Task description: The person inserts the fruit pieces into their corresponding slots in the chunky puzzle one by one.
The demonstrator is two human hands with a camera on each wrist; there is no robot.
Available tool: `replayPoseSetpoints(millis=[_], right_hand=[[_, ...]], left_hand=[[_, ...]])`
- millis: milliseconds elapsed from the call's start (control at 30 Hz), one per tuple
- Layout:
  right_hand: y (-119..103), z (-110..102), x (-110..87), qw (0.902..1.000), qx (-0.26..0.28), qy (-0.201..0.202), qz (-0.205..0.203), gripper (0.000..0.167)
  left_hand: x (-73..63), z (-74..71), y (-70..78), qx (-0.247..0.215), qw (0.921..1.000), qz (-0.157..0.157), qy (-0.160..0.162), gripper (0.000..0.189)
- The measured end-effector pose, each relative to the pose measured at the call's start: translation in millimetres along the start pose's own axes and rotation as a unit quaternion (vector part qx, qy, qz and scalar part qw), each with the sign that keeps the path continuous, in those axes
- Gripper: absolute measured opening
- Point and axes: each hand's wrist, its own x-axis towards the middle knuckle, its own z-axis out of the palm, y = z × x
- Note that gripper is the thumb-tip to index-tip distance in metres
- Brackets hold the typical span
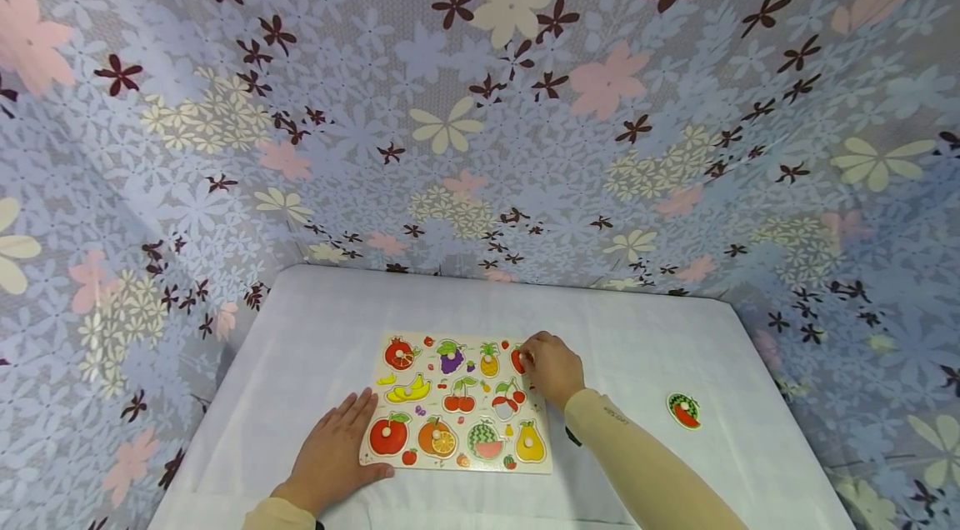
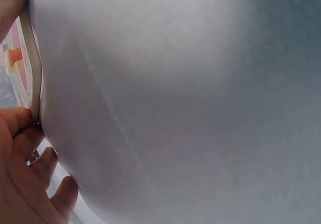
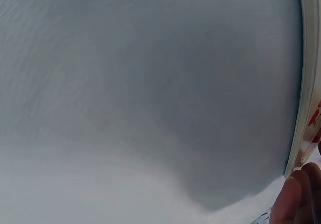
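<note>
A wooden fruit puzzle board [image 1: 537,412] with knobbed pieces lies on the white-covered table. At its left edge my left hand [image 1: 335,449] rests with fingers spread and fairly straight; the left wrist view shows fingertips at the board edge [image 2: 33,68]. My right hand [image 1: 553,365] is over the top right corner, its fingertips pinching a red fruit piece [image 1: 517,359] that they partly cover. In the right wrist view, curled fingers [image 3: 287,201] show beside the board corner. Off to the right, a watermelon piece [image 1: 684,412] with a knob lies alone on the table.
On the board sit an apple [image 1: 387,435], an orange [image 1: 437,437], a pear [image 1: 529,442], bananas [image 1: 409,389] and other fruits. The lower row has a watermelon picture [image 1: 486,440]. Flowered fabric [image 1: 480,180] hangs behind and beside the table.
</note>
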Motion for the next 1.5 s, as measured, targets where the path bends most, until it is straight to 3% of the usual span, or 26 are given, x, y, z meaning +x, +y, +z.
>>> replayPoseSetpoints(millis=[300,533,667,1000,1200,1500], right_hand=[[4.3,-1.5,-2.4,0.9998,0.017,-0.007,0.001,0.016],[23.4,-11.6,-17.0,0.9985,0.052,0.013,-0.012,0.018],[43.5,-21.9,-32.6,0.9972,0.066,0.03,-0.016,0.02],[103.5,-44.0,-77.1,0.996,0.061,0.063,0.017,0.024],[139.3,-54.6,-104.7,0.993,0.062,0.084,0.055,0.026],[179.4,-62.8,-126.0,0.9886,0.062,0.098,0.095,0.028]], left_hand=[[0.0,-2.4,1.2,0.004,1.0,-0.002,-0.003,0.114],[-0.9,-4.5,1.7,-0.001,0.9999,-0.01,-0.013,0.114],[-0.4,-2.5,0.3,0.005,0.9999,-0.009,-0.011,0.115],[-0.9,0.1,0.0,0.007,0.9998,-0.011,-0.013,0.115],[-3.5,-4.8,3.8,-0.004,0.9999,-0.004,-0.012,0.113],[-2.8,-5.8,5.4,-0.003,0.9999,-0.002,-0.012,0.112]])
